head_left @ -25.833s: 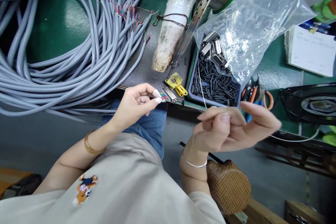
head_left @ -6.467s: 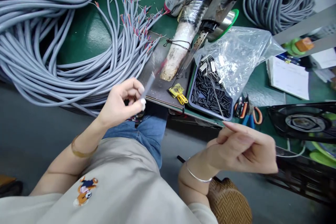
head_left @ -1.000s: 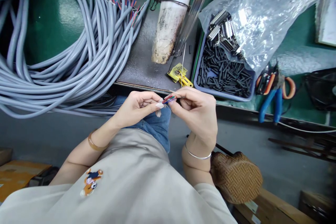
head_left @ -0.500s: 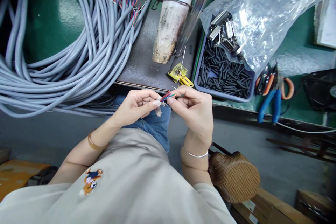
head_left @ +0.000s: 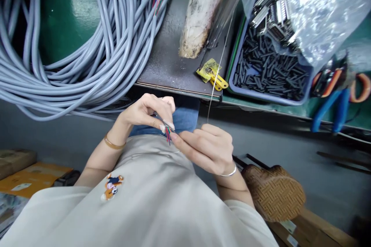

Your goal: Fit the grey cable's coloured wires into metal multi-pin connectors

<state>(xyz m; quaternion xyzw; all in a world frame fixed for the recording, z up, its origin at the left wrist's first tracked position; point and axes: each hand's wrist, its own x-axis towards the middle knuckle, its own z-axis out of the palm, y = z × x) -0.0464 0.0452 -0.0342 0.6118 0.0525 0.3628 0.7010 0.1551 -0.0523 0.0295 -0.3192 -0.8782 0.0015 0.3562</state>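
Observation:
My left hand point(head_left: 152, 112) is closed in a pinch on a bundle of thin coloured wires point(head_left: 168, 134), whose red, green and blue ends fan out below the fingertips. White coverings wrap its thumb and forefinger tips. My right hand point(head_left: 206, 147) is closed beside it, its fingertips at the wire ends. A thin white strand point(head_left: 219, 65) runs from the right fist up over the bench edge, past a yellow cutter point(head_left: 218, 82). Whatever the right fingers enclose is mostly hidden.
Grey cables point(head_left: 116, 61) with stripped ends lie heaped at left. A blue tray point(head_left: 269, 95) holds short black tubes and metal connectors under a plastic bag point(head_left: 327, 11). Pliers point(head_left: 333, 108) lie at right. A dirty white tube point(head_left: 194, 27) rests behind; a woven stool point(head_left: 278, 193) stands below.
Both hands have turned, and the wire ends now point down instead of up to the right. My right hand has moved lower, with the white strand stretched to it. The view has shifted.

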